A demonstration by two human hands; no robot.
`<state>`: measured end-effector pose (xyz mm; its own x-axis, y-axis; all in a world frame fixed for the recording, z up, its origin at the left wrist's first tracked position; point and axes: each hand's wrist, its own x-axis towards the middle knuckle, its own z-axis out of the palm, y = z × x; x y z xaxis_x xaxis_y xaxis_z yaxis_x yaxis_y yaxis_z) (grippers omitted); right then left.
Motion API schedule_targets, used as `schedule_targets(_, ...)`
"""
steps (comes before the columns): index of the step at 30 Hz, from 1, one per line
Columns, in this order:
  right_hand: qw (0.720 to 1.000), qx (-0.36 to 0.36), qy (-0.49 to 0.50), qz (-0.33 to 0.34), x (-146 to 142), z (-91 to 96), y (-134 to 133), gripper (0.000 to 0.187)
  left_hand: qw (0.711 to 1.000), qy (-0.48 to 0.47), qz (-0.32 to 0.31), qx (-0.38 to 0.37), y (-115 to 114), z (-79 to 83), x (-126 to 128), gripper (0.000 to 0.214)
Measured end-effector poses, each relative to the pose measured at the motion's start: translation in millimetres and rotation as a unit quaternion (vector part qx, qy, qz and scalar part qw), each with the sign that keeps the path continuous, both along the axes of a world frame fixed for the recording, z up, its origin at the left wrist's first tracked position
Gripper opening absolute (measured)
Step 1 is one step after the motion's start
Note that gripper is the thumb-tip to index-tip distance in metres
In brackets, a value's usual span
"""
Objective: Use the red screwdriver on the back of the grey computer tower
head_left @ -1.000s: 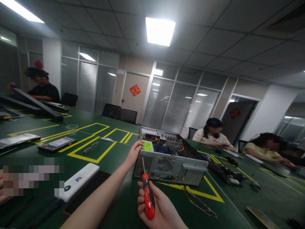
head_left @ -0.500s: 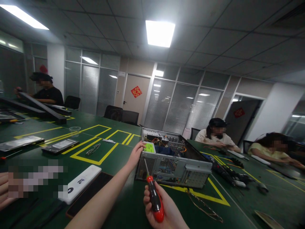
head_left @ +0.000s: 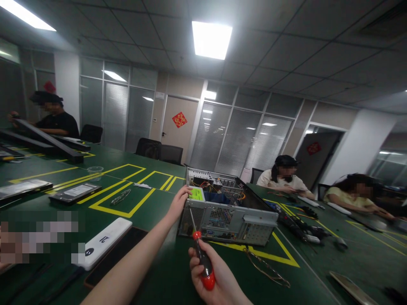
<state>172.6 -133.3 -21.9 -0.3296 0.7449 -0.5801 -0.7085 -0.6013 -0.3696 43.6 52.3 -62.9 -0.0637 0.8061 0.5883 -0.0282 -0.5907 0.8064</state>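
An open computer case point(head_left: 251, 231) lies on the green table, its rear panel facing me. My left hand point(head_left: 177, 206) is closed over the corner of the power supply point(head_left: 196, 193), a box with a bright green label at the case's left end. In my right hand point(head_left: 216, 271) is a red and black screwdriver point(head_left: 202, 257), gripped by its handle. Its shaft points up and away, the tip at the vented rear of the power supply; whether it touches a screw is too small to tell. Cables point(head_left: 206, 186) show inside the case.
Left of my arm are a white power bank point(head_left: 106, 241), a dark phone-like slab point(head_left: 127, 248), and hard drives point(head_left: 76, 192). Wire-framed glasses point(head_left: 267, 269) lie at the case's near right. Another person's blurred hand point(head_left: 9, 241) is at far left. Co-workers sit around the table.
The view has shifted slightly, moving the scene a little left and up. Both hands keep their places at the case, the screwdriver tip still by the rear panel.
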Motion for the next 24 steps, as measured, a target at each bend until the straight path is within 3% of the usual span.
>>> schedule_targets(6,0.999,0.05,-0.009,-0.005,-2.2,-4.1,0.7,0.038,1.0,-0.006,-0.006,-0.008,0.8,0.8,0.6,0.017)
schedule_targets(19,0.997,0.046,0.058,-0.003,1.0,-8.2,3.8,0.038,1.0,0.009,0.001,-0.011,-2.3,3.1,0.3,0.019)
schedule_targets(24,0.999,0.03,0.036,-0.012,0.3,-7.9,3.8,0.038,1.0,0.002,0.001,-0.005,-1.3,2.2,0.3,0.018)
